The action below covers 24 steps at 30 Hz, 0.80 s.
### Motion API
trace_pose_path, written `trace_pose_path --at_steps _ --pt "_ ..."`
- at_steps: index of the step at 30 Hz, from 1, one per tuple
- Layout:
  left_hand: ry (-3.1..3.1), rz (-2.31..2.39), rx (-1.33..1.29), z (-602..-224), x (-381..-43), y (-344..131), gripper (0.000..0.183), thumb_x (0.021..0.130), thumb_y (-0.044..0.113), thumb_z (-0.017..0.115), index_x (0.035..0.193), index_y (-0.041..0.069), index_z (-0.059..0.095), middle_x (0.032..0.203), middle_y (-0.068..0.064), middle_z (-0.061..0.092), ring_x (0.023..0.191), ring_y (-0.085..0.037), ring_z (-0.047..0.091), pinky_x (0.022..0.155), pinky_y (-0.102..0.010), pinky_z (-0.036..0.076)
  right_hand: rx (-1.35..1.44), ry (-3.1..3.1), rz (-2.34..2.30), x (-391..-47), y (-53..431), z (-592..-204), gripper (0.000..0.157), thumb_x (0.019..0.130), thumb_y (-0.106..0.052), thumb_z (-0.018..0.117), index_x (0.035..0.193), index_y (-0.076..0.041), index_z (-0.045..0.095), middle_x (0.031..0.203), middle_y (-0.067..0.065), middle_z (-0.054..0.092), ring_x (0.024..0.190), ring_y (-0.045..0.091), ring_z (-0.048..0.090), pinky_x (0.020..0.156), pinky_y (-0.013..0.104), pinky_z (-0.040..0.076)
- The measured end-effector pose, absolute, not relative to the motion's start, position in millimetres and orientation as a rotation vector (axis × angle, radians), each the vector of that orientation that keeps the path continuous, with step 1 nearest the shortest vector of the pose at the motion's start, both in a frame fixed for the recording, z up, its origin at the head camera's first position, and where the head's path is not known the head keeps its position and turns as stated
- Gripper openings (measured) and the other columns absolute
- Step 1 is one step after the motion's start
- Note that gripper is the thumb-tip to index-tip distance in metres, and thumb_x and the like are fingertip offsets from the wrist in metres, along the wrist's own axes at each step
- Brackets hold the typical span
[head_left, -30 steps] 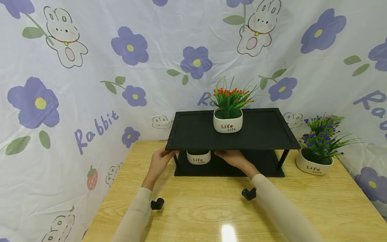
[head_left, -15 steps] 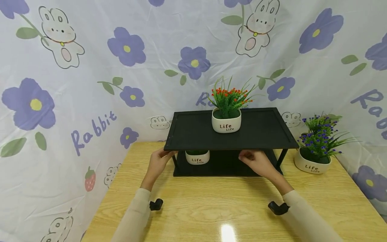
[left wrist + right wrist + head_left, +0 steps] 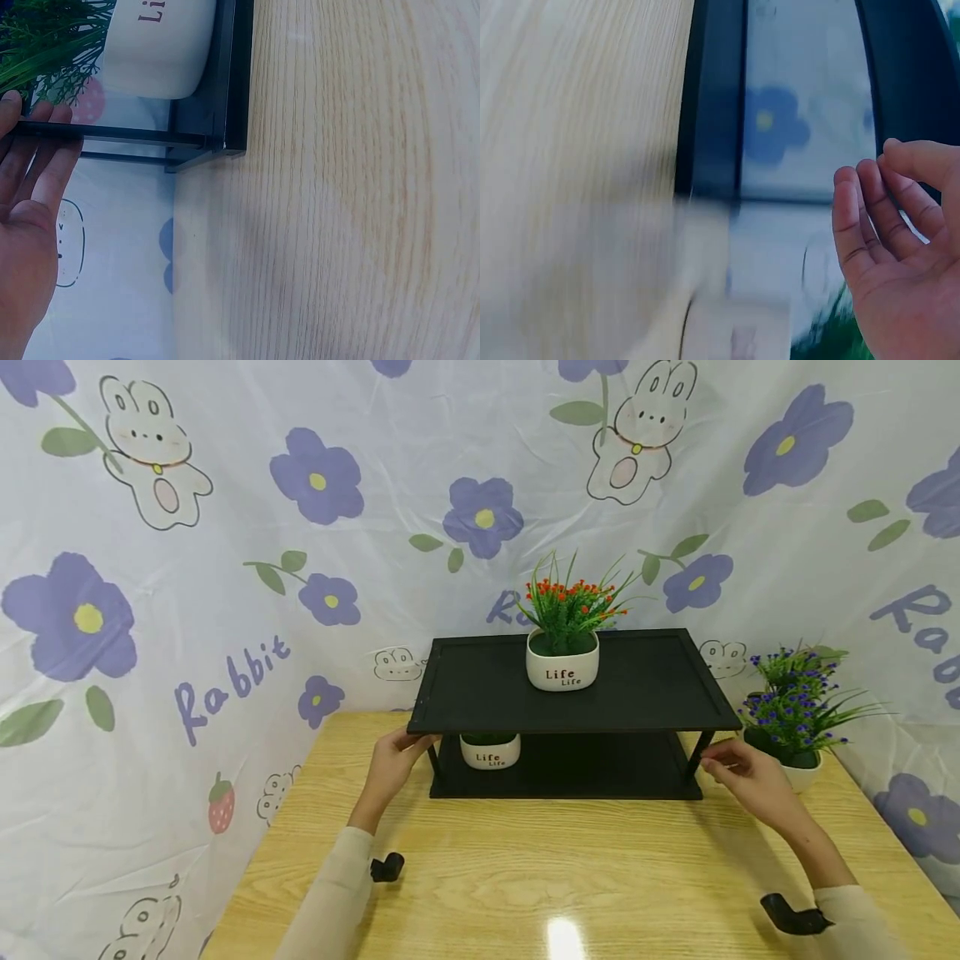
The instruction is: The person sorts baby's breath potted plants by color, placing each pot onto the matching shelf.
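Note:
A black two-tier shelf stands on the wooden table. My left hand grips its left front post, with fingers behind the post and thumb in front in the left wrist view. Beside the right front post is my right hand, fingers loosely bent with nothing between them in the right wrist view. On the top tier sits a white "Life" pot of red-flowered artificial plants. Another white pot stands on the lower tier at the left, its greenery mostly hidden by the top board.
Right of the shelf stands a white pot with purple-flowered greenery, partly covered by my right hand. A cloth printed with rabbits and flowers hangs behind the wooden table. Each wrist carries a black camera mount.
My right hand has come out from under the top board, moving right from beside the lower pot to the right post. My left hand stays on the left post.

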<state>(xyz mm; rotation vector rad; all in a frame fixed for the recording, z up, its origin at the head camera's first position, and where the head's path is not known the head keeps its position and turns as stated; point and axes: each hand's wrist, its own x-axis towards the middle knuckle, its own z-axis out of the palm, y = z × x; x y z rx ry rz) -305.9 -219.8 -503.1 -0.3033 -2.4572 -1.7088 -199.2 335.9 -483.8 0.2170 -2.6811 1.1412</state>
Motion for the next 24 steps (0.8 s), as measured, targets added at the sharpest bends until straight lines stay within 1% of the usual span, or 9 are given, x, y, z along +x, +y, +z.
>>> trace_pose_path --at_steps 5,9,11,13,16,18,20,22,24 --pt "-2.453 -1.691 -0.314 -504 -307 -219 0.026 0.102 0.026 0.075 0.126 0.015 0.079 0.131 -0.01 0.076 0.133 -0.033 0.067 0.113 -0.057 0.053 0.072 -2.687 1.104 -186 385 -494 0.03 0.109 -0.027 0.063 0.125 -0.001 0.069 0.107 -0.004 0.072 0.085 -0.016 0.058 0.067 0.019 0.055" --pt "-2.447 -1.68 -0.329 -504 -307 -219 0.026 0.103 0.027 0.074 0.125 0.014 0.079 0.131 -0.01 0.076 0.132 -0.032 0.068 0.112 -0.057 0.054 -0.045 -2.702 1.104 -179 419 -505 0.035 0.11 -0.03 0.062 0.125 0.001 0.066 0.097 -0.031 0.059 0.084 -0.022 0.05 0.064 0.018 0.051" --pt "-2.446 -1.68 -0.34 -505 -307 -219 0.027 0.103 0.028 0.074 0.125 0.013 0.079 0.131 -0.01 0.076 0.132 -0.032 0.068 0.112 -0.056 0.054 -0.114 -2.696 1.1 -177 432 -509 0.038 0.11 -0.031 0.062 0.125 0.003 0.064 0.095 -0.037 0.053 0.082 -0.024 0.045 0.062 0.017 0.049" --pt "-2.441 -1.692 -0.344 -505 -308 -219 0.027 0.103 0.027 0.073 0.125 0.013 0.078 0.13 -0.011 0.077 0.131 -0.032 0.068 0.113 -0.057 0.054 -0.194 -2.682 1.105 -175 443 -511 0.043 0.108 -0.032 0.063 0.128 0.006 0.06 0.097 -0.03 0.055 0.081 -0.025 0.042 0.061 0.016 0.047" --pt "-2.436 -1.705 -0.344 -504 -307 -218 0.028 0.104 0.028 0.073 0.125 0.011 0.078 0.129 -0.013 0.077 0.131 -0.033 0.068 0.113 -0.058 0.053 -0.309 -2.656 1.164 -175 455 -514 0.059 0.107 -0.035 0.065 0.138 0.013 0.051 0.114 0.008 0.065 0.082 -0.019 0.041 0.06 0.014 0.046" --pt "-2.438 -1.706 -0.342 -504 -306 -217 0.028 0.104 0.028 0.073 0.126 0.011 0.078 0.129 -0.013 0.077 0.131 -0.033 0.068 0.114 -0.058 0.052 -0.384 -2.633 1.214 -178 459 -516 0.07 0.106 -0.035 0.065 0.146 0.017 0.04 0.134 0.036 0.052 0.092 0.002 0.056 0.06 0.013 0.045" --pt "-2.442 -1.703 -0.333 -504 -306 -217 0.028 0.104 0.028 0.073 0.125 0.012 0.079 0.13 -0.012 0.077 0.132 -0.032 0.068 0.114 -0.057 0.053 -0.439 -2.625 1.274 -182 463 -518 0.084 0.106 -0.037 0.065 0.156 0.018 0.026 0.155 0.047 0.029 0.115 0.032 0.062 0.063 0.015 0.045" --pt "-2.449 -1.7 -0.319 -504 -306 -218 0.027 0.104 0.027 0.073 0.126 0.012 0.078 0.131 -0.011 0.076 0.132 -0.032 0.068 0.114 -0.057 0.053 -0.45 -2.617 1.379 -185 466 -521 0.095 0.107 -0.039 0.063 0.163 0.014 0.007 0.166 0.046 0.007 0.143 0.06 0.036 0.087 0.028 0.057" --pt "-2.451 -1.703 -0.306 -504 -306 -218 0.026 0.103 0.025 0.074 0.126 0.012 0.078 0.132 -0.011 0.076 0.132 -0.032 0.068 0.114 -0.057 0.053 -0.427 -2.625 1.47 -188 467 -524 0.104 0.108 -0.04 0.062 0.165 0.009 -0.01 0.17 0.041 -0.01 0.155 0.064 0.008 0.113 0.051 0.05"
